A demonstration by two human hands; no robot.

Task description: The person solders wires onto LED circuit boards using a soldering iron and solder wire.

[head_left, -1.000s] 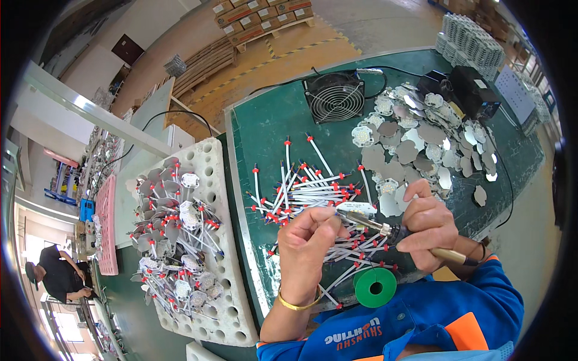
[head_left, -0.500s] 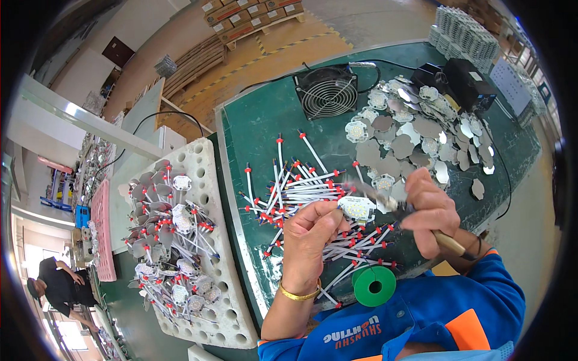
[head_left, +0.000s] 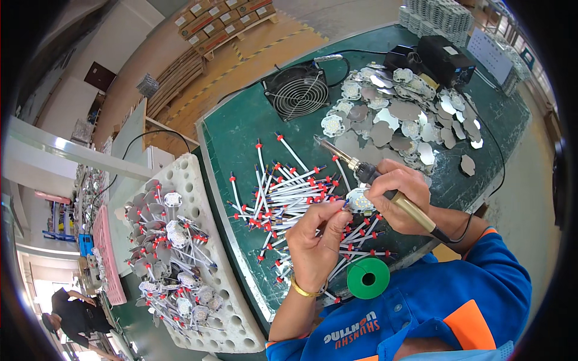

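My right hand (head_left: 400, 195) is closed around a soldering iron (head_left: 414, 218), whose metal tip points up and to the left above the loose boards. My left hand (head_left: 316, 237) pinches a small blue-tipped wire (head_left: 346, 203) between thumb and forefinger; most of it is hidden. A white LED board (head_left: 360, 200) with yellowish dots lies between the two hands; whether fingers touch it I cannot tell. White wires (head_left: 301, 191) with red rings are heaped beneath and beyond my left hand. A green spool (head_left: 368, 278) stands close to my body, with a thin strand running toward my left hand.
Loose metal-backed boards (head_left: 403, 111) pile up at the far right, beside a black box (head_left: 444, 60). A black fan (head_left: 297, 91) stands at the table's far edge. On the left, a perforated white foam block (head_left: 232, 313) carries wired boards (head_left: 174, 234). Another person (head_left: 75, 316) is at far left.
My left thumb and forefinger have left the LED board and now pinch a blue-tipped wire. The soldering iron has swung up and away from the board. The whole view has shifted slightly.
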